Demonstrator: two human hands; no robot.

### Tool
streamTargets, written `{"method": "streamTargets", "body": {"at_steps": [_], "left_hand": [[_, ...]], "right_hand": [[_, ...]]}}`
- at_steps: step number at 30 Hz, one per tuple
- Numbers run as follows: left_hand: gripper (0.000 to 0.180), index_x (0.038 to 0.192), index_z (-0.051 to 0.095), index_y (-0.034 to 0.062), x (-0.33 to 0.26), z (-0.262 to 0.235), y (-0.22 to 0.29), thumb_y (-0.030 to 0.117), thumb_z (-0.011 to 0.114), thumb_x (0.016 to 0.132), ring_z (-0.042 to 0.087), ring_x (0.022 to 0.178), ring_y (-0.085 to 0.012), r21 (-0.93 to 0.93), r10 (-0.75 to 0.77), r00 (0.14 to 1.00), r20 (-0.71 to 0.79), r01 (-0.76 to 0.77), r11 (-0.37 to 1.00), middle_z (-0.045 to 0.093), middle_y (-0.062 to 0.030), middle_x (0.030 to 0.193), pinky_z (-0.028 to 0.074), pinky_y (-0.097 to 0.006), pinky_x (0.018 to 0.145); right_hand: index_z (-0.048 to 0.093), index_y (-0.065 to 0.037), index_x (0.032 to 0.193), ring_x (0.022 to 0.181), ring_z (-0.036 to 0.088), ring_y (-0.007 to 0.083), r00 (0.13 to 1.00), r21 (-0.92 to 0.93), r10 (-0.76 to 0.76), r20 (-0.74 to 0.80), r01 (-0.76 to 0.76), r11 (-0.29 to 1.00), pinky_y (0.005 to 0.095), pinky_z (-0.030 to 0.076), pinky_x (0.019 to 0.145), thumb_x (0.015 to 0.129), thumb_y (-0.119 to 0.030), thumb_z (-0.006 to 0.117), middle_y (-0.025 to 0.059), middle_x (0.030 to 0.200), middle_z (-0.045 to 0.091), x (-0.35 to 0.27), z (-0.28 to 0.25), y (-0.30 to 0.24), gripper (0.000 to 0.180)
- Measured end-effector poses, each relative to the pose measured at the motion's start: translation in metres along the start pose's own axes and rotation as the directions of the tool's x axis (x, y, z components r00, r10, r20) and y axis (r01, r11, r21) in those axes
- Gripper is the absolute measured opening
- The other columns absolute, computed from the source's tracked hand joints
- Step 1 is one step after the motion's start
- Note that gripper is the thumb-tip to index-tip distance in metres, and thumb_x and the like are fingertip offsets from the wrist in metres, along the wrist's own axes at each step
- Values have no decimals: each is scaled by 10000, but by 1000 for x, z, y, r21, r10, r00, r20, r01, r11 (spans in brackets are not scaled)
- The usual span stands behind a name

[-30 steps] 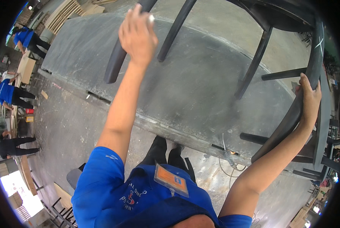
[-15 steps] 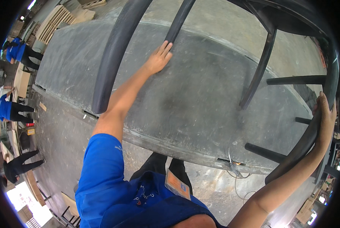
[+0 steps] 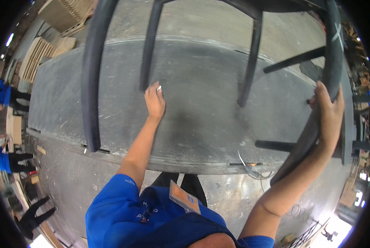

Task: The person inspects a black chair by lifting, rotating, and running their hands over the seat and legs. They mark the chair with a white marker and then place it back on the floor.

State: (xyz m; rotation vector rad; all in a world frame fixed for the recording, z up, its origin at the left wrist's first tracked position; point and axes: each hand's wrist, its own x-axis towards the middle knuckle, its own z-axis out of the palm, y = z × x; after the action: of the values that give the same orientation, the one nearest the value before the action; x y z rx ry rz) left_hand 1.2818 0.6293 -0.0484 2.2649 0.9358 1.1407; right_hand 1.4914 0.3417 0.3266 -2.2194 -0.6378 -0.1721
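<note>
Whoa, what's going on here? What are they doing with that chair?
A person in a blue shirt has a dark chair at a grey table. Their right hand grips its curved rail. Their left hand is over the table, close to the end of a chair leg. Something small and white shows at its fingers, too small to name.

Chair [image 3: 333,62] over the table [image 3: 197,136], cable [image 3: 255,175] at the near edge (pallet [image 3: 33,61] beyond the far left corner)
</note>
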Motion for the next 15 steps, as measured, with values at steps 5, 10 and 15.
{"method": "streamTargets", "body": {"at_steps": [5, 10, 15], "left_hand": [[173, 1041, 527, 13, -122, 0, 99, 157, 450, 984, 584, 855, -200, -449, -304, 886, 352, 444, 776, 615, -110, 952, 456, -306, 774], [185, 1064, 484, -7, -181, -39, 146, 153, 428, 990, 610, 831, -157, -525, -55, 666, 744, 633, 568, 632, -109, 933, 495, -282, 731], [244, 1086, 480, -20, -165, -47, 157, 202, 444, 989, 620, 894, -174, -426, -332, 467, 819, 884, 192, 639, -151, 963, 517, -291, 771]], "right_hand": [[538, -7, 1005, 564, 550, 84, 1000, 92, 18, -9, -17, 996, 218, 421, 526, 826, -233, 656, 15, 643, 558, -16, -1, -9, 312], [514, 16, 1029, 576, 559, 101, 999, 137, 51, -19, -48, 989, 245, 450, 542, 809, -178, 667, 39, 684, 572, -27, -2, -10, 331], [483, 55, 1156, 667, 597, 172, 1000, 179, 6, -30, 0, 984, 293, 483, 636, 787, -163, 685, 102, 760, 606, -47, -6, -2, 474]]}}
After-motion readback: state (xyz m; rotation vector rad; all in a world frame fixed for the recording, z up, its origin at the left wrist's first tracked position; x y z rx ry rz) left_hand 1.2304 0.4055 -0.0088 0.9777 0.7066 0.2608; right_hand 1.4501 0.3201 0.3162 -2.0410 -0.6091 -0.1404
